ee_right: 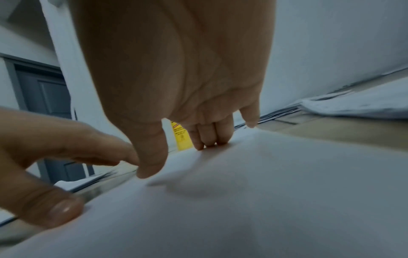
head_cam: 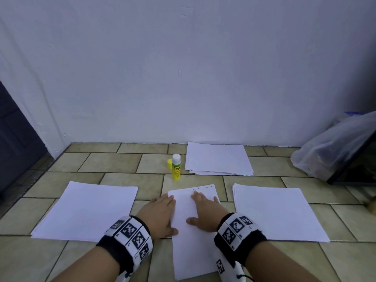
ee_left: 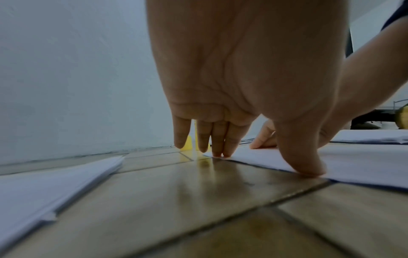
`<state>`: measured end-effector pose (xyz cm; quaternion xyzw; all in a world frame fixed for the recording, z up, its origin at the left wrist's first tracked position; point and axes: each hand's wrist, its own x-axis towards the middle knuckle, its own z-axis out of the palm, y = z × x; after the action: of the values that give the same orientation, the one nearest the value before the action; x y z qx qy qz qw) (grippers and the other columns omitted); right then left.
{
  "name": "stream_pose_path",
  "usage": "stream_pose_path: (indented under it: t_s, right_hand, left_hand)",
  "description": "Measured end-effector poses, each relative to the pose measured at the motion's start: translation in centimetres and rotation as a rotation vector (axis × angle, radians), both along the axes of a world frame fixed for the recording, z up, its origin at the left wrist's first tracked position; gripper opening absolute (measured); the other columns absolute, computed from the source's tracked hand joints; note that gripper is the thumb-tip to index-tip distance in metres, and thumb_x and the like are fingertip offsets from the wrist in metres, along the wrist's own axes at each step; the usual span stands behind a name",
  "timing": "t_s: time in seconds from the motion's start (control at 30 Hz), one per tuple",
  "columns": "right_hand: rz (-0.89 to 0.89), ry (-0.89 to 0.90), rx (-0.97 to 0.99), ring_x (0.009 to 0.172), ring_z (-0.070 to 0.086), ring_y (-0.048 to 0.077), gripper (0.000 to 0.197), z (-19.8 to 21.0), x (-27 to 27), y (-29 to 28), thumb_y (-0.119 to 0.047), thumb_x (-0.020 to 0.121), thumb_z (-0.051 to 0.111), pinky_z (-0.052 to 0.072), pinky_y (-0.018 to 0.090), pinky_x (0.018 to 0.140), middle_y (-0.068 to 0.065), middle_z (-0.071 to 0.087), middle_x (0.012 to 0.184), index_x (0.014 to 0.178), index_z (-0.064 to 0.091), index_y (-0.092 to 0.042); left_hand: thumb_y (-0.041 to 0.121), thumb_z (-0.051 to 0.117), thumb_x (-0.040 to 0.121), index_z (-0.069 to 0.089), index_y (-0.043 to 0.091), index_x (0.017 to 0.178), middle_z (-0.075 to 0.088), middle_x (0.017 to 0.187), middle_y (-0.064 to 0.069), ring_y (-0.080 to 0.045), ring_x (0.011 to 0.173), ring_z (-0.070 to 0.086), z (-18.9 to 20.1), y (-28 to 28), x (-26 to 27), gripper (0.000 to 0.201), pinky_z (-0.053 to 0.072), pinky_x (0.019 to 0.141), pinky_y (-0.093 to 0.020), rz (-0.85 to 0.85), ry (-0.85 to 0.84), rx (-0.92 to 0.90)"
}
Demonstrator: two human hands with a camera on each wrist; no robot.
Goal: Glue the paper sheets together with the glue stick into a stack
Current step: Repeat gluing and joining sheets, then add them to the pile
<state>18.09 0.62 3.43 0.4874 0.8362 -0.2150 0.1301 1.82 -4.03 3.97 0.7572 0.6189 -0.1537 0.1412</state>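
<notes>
The left hand (head_cam: 160, 214) lies flat, fingers straight, on the left edge of the middle sheet (head_cam: 193, 247); the right hand (head_cam: 207, 212) presses flat on its upper half. The uncapped glue stick (head_cam: 176, 167) stands upright just beyond the sheet's far edge, about equally near either hand, I'd judge.

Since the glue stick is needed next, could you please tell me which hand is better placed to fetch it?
Probably the left hand: it only touches the sheet's edge, nearer the glue stick; the right hand pins the sheet.
</notes>
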Motion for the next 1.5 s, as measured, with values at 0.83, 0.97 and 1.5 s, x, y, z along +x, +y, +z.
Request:
stream_pose_path:
  t_s: [0.83, 0.97, 1.5]
  right_hand:
    - [-0.069, -0.107, 0.134, 0.134, 0.032, 0.026, 0.082, 0.4, 2.4, -1.0, -0.053, 0.081, 0.065, 0.033, 0.045, 0.108, 0.006, 0.036, 0.144, 0.141, 0.029, -0.01]
    - [-0.12, -0.08, 0.105, 0.14, 0.025, 0.022, 0.102, 0.4, 3.3, 0.4, -0.059, 0.074, 0.069, 0.03, 0.046, 0.11, 0.003, 0.027, 0.151, 0.147, 0.017, -0.011]
    - [-0.265, 0.092, 0.117, 0.122, 0.046, 0.024, 0.1, 0.8, 3.9, 1.9, -0.049, 0.056, 0.086, 0.022, 0.038, 0.115, 0.004, 0.053, 0.125, 0.133, 0.034, -0.013]
  left_hand:
    - [0.069, 0.055, 0.079, 0.037, 0.018, 0.133, 0.026, 0.145, -0.002, -0.018, 0.133, 0.027, 0.2, -0.2, -3.2, 0.077, 0.038, 0.096, -0.032, 0.056, 0.03, 0.086]
    - [0.065, 0.056, 0.082, 0.023, 0.014, 0.145, 0.015, 0.156, 0.001, -0.016, 0.141, 0.021, -0.7, 0.1, -3.8, 0.087, 0.031, 0.109, -0.03, 0.113, -0.062, 0.036]
    - [0.046, 0.056, 0.092, 0.01, 0.016, 0.153, 0.004, 0.161, 0.002, -0.018, 0.145, 0.009, -1.0, 1.5, -4.6, 0.082, 0.025, 0.115, -0.034, 0.129, -0.057, -0.021]
